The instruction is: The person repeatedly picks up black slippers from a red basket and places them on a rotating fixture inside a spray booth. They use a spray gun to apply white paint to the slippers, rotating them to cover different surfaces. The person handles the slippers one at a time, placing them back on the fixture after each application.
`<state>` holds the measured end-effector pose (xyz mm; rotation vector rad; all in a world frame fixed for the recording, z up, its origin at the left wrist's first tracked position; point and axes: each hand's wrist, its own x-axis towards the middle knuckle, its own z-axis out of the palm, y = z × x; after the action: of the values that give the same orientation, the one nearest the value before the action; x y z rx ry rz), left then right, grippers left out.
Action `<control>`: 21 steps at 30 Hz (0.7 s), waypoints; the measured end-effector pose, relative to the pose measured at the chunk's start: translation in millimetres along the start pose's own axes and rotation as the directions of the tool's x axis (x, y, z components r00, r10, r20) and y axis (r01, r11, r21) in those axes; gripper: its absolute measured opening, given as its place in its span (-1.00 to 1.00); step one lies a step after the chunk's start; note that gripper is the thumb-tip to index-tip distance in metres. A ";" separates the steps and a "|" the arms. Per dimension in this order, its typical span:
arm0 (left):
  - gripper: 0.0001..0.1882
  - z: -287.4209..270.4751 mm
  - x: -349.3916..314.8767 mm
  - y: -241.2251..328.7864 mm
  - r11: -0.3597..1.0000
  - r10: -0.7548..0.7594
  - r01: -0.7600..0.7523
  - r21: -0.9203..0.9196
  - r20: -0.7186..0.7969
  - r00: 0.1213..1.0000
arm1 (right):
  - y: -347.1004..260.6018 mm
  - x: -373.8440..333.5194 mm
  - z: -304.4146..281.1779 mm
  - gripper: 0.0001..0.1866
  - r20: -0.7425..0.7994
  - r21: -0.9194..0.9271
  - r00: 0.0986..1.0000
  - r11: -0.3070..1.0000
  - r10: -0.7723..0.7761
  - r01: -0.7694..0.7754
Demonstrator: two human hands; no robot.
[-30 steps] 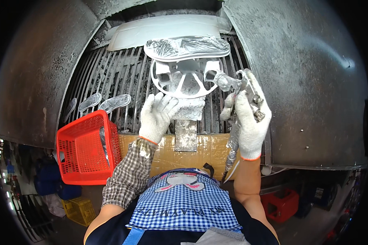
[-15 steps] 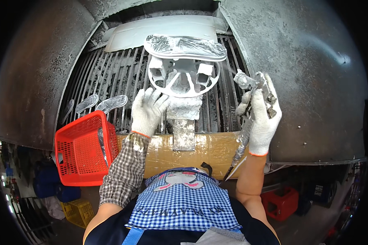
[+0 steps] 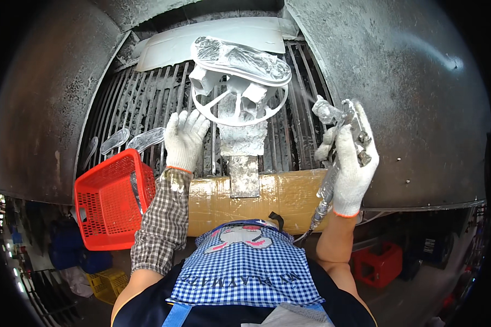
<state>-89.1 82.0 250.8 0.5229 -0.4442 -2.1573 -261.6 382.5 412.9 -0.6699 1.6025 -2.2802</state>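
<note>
A white shoe sole [image 3: 240, 61], with clear wrinkled film over its top face, rests on blocks on a white-coated turntable wheel [image 3: 227, 119]. My left hand [image 3: 186, 139], in a white knit glove, is at the wheel's near left rim with fingers stretched out and nothing held. Whether its fingertips touch the rim I cannot tell. My right hand [image 3: 352, 163], also gloved, is wrapped round a residue-crusted spray gun [image 3: 326, 111] to the right of the wheel. Faint mist shows between its nozzle and the sole. The gun's trigger is mostly hidden by my fingers.
Below the wheel are a crusted stand [image 3: 244, 174] and metal slats [image 3: 161, 90]. A red basket [image 3: 106, 201] stands at left, near several film-covered soles [image 3: 146, 140]. Tape-covered cardboard [image 3: 213, 210] spans the front edge. Metal walls [image 3: 414, 125] flank both sides.
The wheel and sole have turned clockwise, so the sole's right end sits nearer me. My left hand has shifted slightly left. My right hand still holds the spray gun in nearly the same place.
</note>
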 end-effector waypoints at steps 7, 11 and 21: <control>-0.65 11.6 -27.7 -45.4 0.983 -0.176 0.179 0.050 -0.059 0.983 | -5.4 -8.5 4.0 -0.40 0.032 0.070 0.997 0.995 0.073 -0.075; -0.47 17.7 -37.1 -59.5 0.964 -0.267 0.267 -0.014 0.006 0.964 | -10.0 -9.4 6.3 -0.39 0.018 0.041 0.996 0.996 0.083 -0.083; -0.23 12.2 -29.6 -40.8 0.972 -0.233 0.233 -0.007 0.010 0.972 | -8.5 -9.1 2.6 -0.39 0.104 0.059 0.989 0.992 0.105 -0.111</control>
<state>-105.9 130.9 247.7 0.5850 -0.3951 -2.3863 -252.2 387.7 419.7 -0.6542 1.4758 -2.1754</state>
